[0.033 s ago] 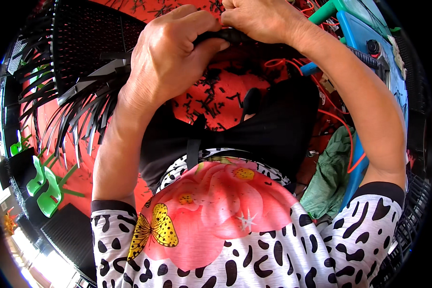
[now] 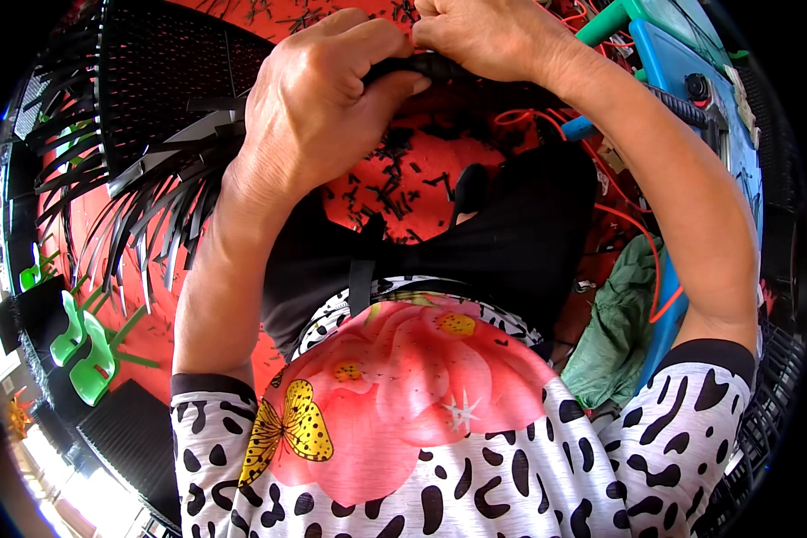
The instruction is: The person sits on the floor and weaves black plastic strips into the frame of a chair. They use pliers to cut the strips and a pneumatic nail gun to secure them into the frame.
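My left hand [image 2: 318, 112] is closed around a thick black band [image 2: 430, 65] at the top of the view. My right hand [image 2: 484, 31] pinches the same band from the other side, so the fingertips of both hands meet on it. The band seems to belong to a black woven mesh piece [image 2: 157, 81] at the upper left. Many loose flat black strips [image 2: 139, 229] fan out from the mesh under my left wrist. How the band joins the mesh is hidden behind my left hand.
Short black offcuts [image 2: 399, 179] litter the red floor [image 2: 161, 327] between my knees. On the right are a blue plastic frame [image 2: 681, 63], an orange cord [image 2: 641, 229] and a green cloth [image 2: 619, 336]. Small green chairs [image 2: 85, 345] stand at the far left.
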Motion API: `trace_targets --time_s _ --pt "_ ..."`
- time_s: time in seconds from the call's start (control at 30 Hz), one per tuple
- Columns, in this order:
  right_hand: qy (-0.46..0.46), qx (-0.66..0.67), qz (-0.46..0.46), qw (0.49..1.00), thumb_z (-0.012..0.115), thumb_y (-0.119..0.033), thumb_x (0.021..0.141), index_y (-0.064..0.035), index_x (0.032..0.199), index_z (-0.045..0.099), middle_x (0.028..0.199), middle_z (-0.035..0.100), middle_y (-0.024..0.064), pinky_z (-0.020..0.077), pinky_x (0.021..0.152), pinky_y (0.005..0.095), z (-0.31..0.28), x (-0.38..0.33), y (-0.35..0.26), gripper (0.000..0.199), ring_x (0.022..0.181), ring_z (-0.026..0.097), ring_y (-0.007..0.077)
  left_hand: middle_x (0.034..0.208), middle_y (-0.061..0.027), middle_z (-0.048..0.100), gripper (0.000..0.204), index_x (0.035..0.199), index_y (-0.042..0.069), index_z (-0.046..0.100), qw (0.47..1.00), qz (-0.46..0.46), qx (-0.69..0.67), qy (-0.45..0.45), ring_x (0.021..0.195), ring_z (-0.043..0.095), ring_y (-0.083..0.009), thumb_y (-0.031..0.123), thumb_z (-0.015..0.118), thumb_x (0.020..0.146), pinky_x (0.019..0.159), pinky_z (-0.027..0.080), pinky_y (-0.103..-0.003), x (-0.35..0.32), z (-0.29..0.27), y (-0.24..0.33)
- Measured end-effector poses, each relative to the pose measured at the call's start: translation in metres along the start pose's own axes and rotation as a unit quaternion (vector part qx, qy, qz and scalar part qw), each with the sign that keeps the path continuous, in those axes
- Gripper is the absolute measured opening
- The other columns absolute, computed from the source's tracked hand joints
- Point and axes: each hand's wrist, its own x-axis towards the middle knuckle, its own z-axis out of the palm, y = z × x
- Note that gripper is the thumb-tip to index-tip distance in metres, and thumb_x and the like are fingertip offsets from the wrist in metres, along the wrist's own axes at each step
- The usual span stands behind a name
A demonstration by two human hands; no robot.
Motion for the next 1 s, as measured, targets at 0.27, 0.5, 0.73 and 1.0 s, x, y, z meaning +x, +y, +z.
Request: trace_targets --time_s 0.27,0.5,0.73,1.0 --pt "0.012 0.14 0.139 0.98 0.056 -0.021 0.079 0.0015 0.066 0.063 0.069 0.062 0.0206 0.052 0.066 0.0437 -0.009 -0.004 -0.007 0.026 0.069 0.064 0.0358 0.08 -0.0106 0.064 0.02 0.089 -0.001 0.067 0.995 -0.075 0.031 -0.051 0.069 0.063 -0.0247 0.01 0.077 0.075 0.062 0.048 -0.031 -0.001 -0.001 0.002" --pt "-0.045 0.335 0.185 0.923 0.062 -0.015 0.082 0.0002 0.067 0.058 0.054 0.046 0.003 0.0396 0.053 0.0295 -0.009 -0.019 -0.006 0.022 0.053 0.045 0.0089 0.074 -0.0085 0.058 0.02 0.091 -0.001 0.067 0.996 -0.078 0.012 -0.042 0.065 0.061 -0.021 0.011 0.076 0.078 0.06 0.047 -0.033 -0.014 0.0 0.013" --pt "-0.004 0.353 0.171 0.92 0.056 -0.018 0.074 -0.0018 0.068 0.066 0.069 0.063 0.0217 0.052 0.068 0.0459 -0.003 -0.048 -0.04 0.02 0.069 0.064 0.037 0.076 -0.0038 0.06 0.016 0.092 -0.004 0.066 0.959 -0.209 -0.153 -0.114 0.066 0.053 -0.0084 0.011 0.06 0.091 0.062 0.043 -0.024 -0.029 0.002 0.035" --pt "0.052 0.337 0.172 0.924 0.058 -0.019 0.075 -0.0025 0.076 0.069 0.075 0.066 0.021 0.055 0.067 0.0467 0.008 -0.067 -0.075 0.02 0.072 0.068 0.0369 0.084 -0.0015 0.068 0.015 0.093 -0.004 0.068 0.814 -0.409 -0.295 -0.288 0.074 0.06 -0.0095 0.006 0.064 0.082 0.068 0.048 -0.026 -0.014 0.01 0.02"
